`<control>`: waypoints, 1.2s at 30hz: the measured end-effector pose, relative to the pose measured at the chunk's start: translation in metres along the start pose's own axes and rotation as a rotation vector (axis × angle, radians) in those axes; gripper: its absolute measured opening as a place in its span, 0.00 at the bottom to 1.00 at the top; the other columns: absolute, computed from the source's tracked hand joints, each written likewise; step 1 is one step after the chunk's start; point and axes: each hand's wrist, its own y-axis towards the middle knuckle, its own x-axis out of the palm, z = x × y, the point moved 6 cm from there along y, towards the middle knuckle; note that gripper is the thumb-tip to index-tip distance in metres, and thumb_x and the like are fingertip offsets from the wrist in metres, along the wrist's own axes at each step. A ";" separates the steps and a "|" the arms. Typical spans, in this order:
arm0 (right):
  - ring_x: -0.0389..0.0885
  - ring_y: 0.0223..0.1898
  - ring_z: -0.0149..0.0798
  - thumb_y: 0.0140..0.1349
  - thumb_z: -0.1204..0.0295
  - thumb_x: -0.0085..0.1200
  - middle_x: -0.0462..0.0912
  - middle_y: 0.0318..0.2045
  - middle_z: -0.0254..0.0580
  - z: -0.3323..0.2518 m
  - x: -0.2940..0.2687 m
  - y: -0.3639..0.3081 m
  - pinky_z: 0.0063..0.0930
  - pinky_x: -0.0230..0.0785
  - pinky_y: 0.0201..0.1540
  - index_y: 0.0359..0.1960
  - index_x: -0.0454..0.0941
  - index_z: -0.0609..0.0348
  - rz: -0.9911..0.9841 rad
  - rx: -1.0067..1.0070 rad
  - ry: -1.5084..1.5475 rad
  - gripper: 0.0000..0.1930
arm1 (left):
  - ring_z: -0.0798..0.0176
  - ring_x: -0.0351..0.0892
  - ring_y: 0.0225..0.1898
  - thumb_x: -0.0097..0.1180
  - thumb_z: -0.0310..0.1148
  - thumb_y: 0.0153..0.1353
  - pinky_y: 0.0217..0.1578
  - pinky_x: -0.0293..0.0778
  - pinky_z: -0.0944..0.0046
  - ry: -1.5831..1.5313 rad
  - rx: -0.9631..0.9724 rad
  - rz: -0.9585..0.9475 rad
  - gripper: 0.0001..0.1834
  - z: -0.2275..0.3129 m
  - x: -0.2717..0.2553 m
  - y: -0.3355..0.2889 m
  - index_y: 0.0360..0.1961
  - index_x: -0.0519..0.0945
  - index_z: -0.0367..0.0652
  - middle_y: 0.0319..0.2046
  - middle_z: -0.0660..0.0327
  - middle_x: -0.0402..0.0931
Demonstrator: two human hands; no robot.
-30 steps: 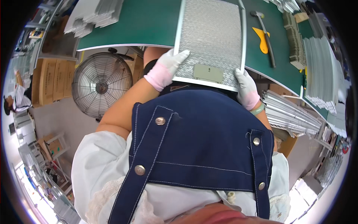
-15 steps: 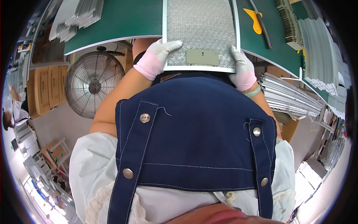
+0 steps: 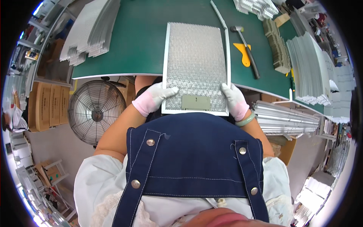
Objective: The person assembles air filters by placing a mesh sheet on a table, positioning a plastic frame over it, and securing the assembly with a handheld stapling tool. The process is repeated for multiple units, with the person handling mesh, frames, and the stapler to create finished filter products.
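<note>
A flat metal mesh filter panel (image 3: 194, 60) lies partly on the green table and reaches over its near edge toward my apron. Pale metal frame strips edge its left, near and right sides. The right frame strip (image 3: 227, 49) stands slightly off the mesh, and its far length bends away past the panel's far corner. Near the panel's close end sits a grey-green rectangular plate (image 3: 196, 102). My left hand (image 3: 154, 99), in a white and pink glove, grips the left edge, thumb on top. My right hand (image 3: 235, 101), gloved alike, holds the right edge near the close corner.
Right of the panel lie a hammer (image 3: 247, 53) and a yellow scraper (image 3: 242, 54). Stacked mesh sheets (image 3: 90, 32) stand at the left, more sheets (image 3: 308, 72) at the right beside grey-green plates (image 3: 276, 45). A floor fan (image 3: 97, 115) and metal strips (image 3: 283, 118) are below table height.
The panel and both hands appear lower and slightly left in the view, and more of the table shows. The panel's far end and the bent strip have come into view. Both hands keep their hold.
</note>
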 end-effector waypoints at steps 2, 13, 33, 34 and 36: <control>0.72 0.44 0.26 0.72 0.61 0.48 0.76 0.43 0.35 -0.008 0.000 -0.003 0.24 0.66 0.51 0.55 0.70 0.69 -0.002 0.004 -0.022 0.21 | 0.61 0.77 0.53 0.52 0.34 0.69 0.57 0.72 0.61 0.063 0.058 0.013 0.23 0.008 -0.007 0.003 0.60 0.70 0.30 0.53 0.54 0.76; 0.74 0.54 0.31 0.64 0.66 0.58 0.77 0.54 0.41 -0.190 -0.052 -0.016 0.29 0.64 0.60 0.62 0.66 0.70 -0.262 -0.243 -0.288 0.28 | 0.57 0.76 0.54 0.50 0.33 0.70 0.57 0.71 0.59 -0.265 0.410 -0.007 0.21 0.107 0.054 0.001 0.58 0.69 0.29 0.54 0.52 0.76; 0.78 0.32 0.35 0.64 0.62 0.56 0.80 0.29 0.43 -0.236 0.010 -0.029 0.32 0.70 0.38 0.45 0.76 0.66 -0.287 -0.230 -1.261 0.17 | 0.52 0.80 0.43 0.54 0.44 0.65 0.46 0.74 0.56 1.939 0.188 -0.399 0.20 0.196 0.187 0.055 0.46 0.76 0.36 0.36 0.51 0.79; 0.79 0.30 0.40 0.64 0.60 0.56 0.80 0.27 0.47 -0.236 0.015 -0.037 0.34 0.71 0.35 0.44 0.76 0.65 -0.227 -0.311 -1.186 0.18 | 0.52 0.80 0.42 0.53 0.44 0.65 0.46 0.74 0.56 1.897 0.203 -0.428 0.21 0.194 0.181 0.055 0.46 0.76 0.35 0.35 0.52 0.79; 0.80 0.29 0.49 0.64 0.57 0.55 0.78 0.23 0.48 -0.233 0.021 -0.047 0.39 0.71 0.33 0.33 0.76 0.61 0.020 -0.634 -1.413 0.17 | 0.49 0.80 0.38 0.51 0.45 0.67 0.43 0.74 0.54 1.775 0.332 -0.464 0.20 0.185 0.165 0.063 0.44 0.76 0.37 0.32 0.51 0.79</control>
